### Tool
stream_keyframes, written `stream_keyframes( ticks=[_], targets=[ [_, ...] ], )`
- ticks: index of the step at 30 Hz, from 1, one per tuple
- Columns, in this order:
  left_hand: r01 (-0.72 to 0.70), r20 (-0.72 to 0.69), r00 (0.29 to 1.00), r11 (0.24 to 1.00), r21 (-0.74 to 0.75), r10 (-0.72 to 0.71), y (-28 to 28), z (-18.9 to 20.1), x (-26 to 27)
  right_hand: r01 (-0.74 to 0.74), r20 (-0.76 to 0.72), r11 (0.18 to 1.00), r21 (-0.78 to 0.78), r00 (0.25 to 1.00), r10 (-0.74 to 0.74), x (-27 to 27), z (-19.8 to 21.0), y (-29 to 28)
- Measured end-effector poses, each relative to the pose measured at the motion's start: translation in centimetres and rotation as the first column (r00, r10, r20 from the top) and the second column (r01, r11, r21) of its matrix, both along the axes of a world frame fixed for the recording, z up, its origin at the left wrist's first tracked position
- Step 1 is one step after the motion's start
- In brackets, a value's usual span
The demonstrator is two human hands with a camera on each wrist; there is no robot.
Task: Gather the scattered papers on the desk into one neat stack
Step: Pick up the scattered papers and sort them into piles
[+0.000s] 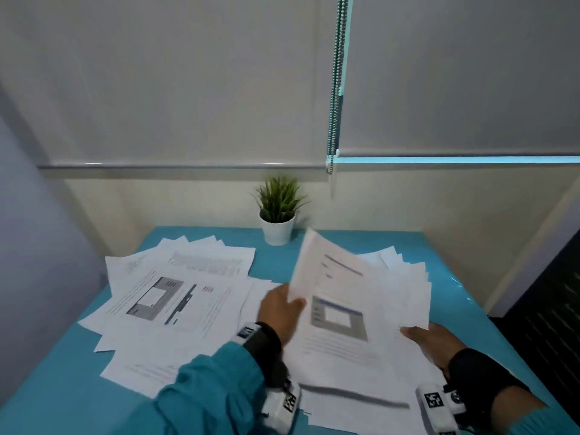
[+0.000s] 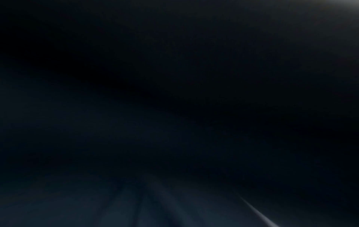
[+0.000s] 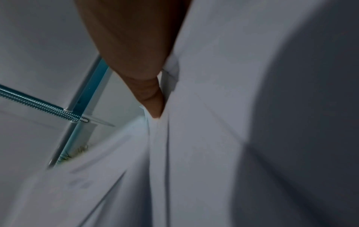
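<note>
Two hands work at the right-hand heap of papers [image 1: 370, 312] on the turquoise worktop [image 1: 56, 381]. The left hand [image 1: 281, 310] grips the left edge of a blurred printed sheet [image 1: 326, 271], lifting it so that it tilts up above the heap. The right hand [image 1: 431, 340] lies at the heap's near right edge, fingers fairly straight and slid in among the sheets; the right wrist view shows a fingertip [image 3: 153, 107] wedged between paper layers, but whether the hand grips them I cannot tell. The left wrist view is almost wholly dark.

A second spread of papers [image 1: 175, 296], fanned and overlapping, lies on the left half of the worktop, apart from both hands; its top page carries a grey diagram. A small potted plant [image 1: 277, 211] stands at the back of the worktop, between the two heaps. Grey roller blinds [image 1: 455, 76] with a bead chain [image 1: 335, 83] hang behind.
</note>
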State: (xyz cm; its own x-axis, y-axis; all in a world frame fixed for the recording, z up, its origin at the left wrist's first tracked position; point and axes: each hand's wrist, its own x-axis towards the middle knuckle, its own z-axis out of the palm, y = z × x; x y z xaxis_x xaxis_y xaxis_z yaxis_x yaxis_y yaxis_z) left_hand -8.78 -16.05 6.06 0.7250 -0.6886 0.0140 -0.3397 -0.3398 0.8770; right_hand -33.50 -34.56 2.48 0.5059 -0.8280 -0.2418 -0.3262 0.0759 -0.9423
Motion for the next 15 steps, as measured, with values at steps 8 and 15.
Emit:
stream_keyframes(
  ticks=[8,15],
  targets=[
    [0.288,0.088,0.942,0.916,0.278,-0.323,-0.5,-0.9,-0.6,-0.078,0.074,0.996,-0.032,0.994,0.08,0.2,-0.5,0.2],
    [0.044,0.412,0.856,0.838,0.544,-0.312,4.5,2.5,11.5,-0.078,0.062,0.997,-0.013,0.995,0.079,0.6,0.6,0.9]
  ],
)
